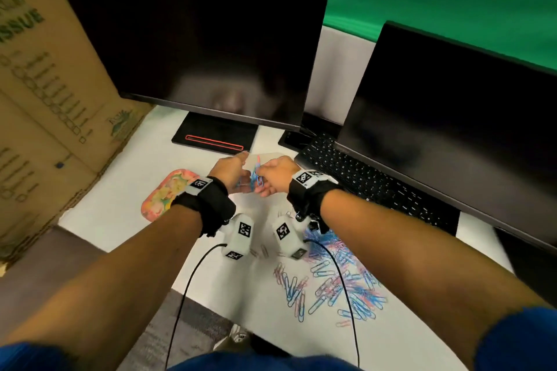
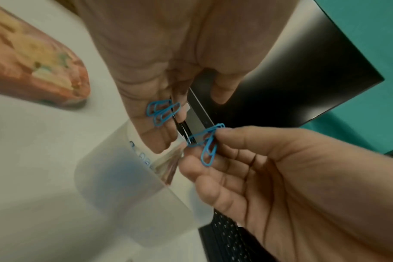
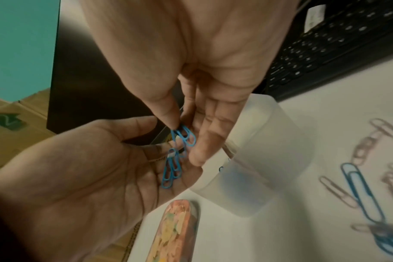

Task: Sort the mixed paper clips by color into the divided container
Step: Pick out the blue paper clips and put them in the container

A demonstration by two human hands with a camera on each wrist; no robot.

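Both hands are raised together over a translucent white container on the white desk. My left hand lies palm up, and a few small blue paper clips rest on its relaxed fingers, with the thumb clear of them. My right hand pinches more blue clips between thumb and forefinger, just above the left fingers. Blue clips show dimly through the container wall. A clear divider stands inside it. The mixed pile of blue and pink clips lies below my right forearm.
A pink floral tray lies left of the hands. A black keyboard and two dark monitors stand behind and to the right. A cardboard box walls the left side. Large loose clips lie near the container.
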